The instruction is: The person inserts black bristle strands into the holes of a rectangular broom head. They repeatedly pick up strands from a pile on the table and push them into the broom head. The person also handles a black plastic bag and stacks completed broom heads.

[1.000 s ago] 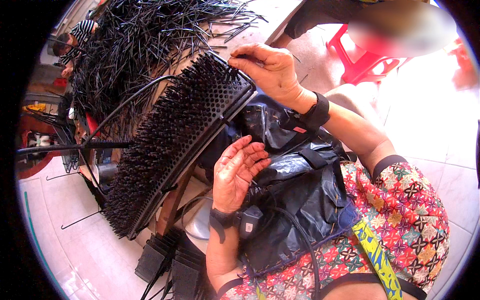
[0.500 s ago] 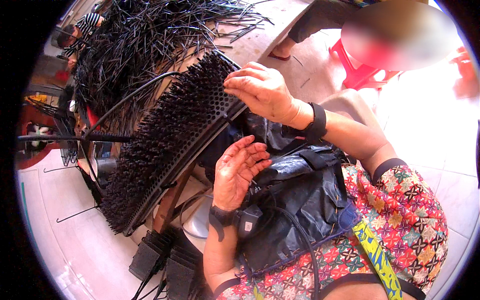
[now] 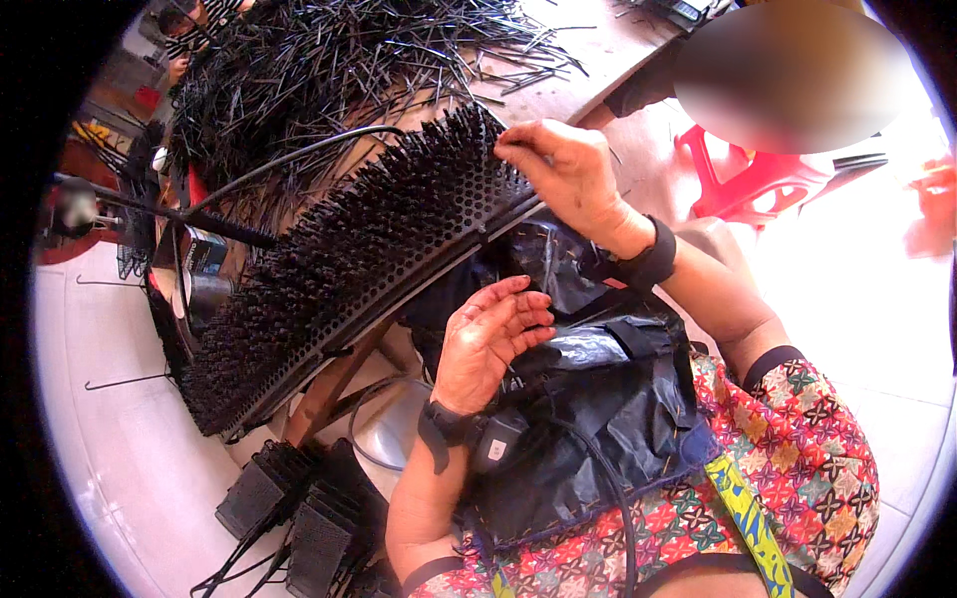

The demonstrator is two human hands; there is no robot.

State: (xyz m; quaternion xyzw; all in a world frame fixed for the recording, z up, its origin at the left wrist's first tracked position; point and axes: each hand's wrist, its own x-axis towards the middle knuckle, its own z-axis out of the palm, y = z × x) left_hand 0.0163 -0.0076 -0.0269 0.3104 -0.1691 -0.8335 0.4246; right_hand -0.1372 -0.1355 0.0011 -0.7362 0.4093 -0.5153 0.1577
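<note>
Head view: right hand (image 3: pixel 568 174) grip atop bristle board (image 3: pixel 349 264)

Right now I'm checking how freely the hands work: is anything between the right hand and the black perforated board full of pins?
Nothing visible is. The right hand already rests on the upper end of the perforated board, fingertips among the pins. The left hand hovers open below the board over the black plastic bag, apart from the board.

Patterned top, blk wristbands, blk apron (image 3: pixel 608 419)
</note>
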